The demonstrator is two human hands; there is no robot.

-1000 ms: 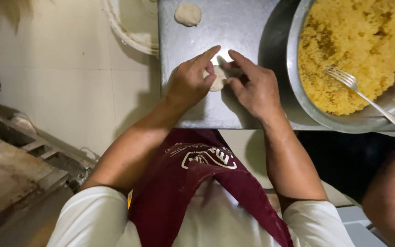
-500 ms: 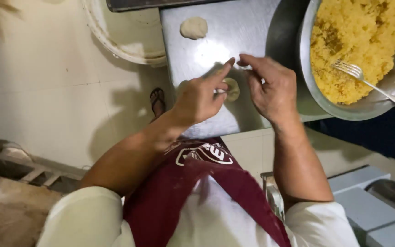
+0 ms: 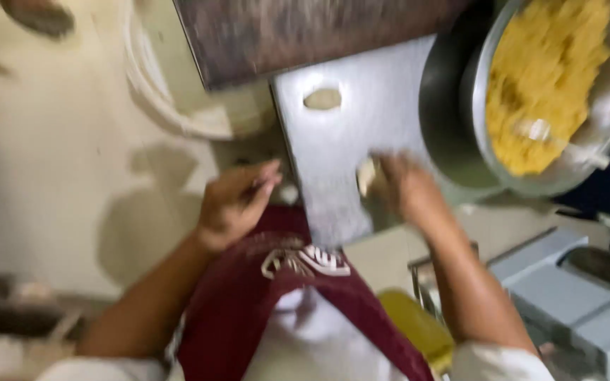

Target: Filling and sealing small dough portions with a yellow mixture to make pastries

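The picture is blurred by motion. My right hand rests on the steel work surface and holds a small pale piece of dough at its fingertips. My left hand hangs off the surface's left edge, above my maroon apron, with its fingers loosely apart and nothing in them. A second flattened dough piece lies alone farther up the steel surface.
A large metal bowl of yellow crumbly filling with a fork in it stands at the right. A white round rim lies on the floor at the left. Grey-blue metal equipment is at the lower right.
My left hand has let go of the dough and pulled left off the steel surface. My right hand keeps the dough piece. The view has swung and blurred.
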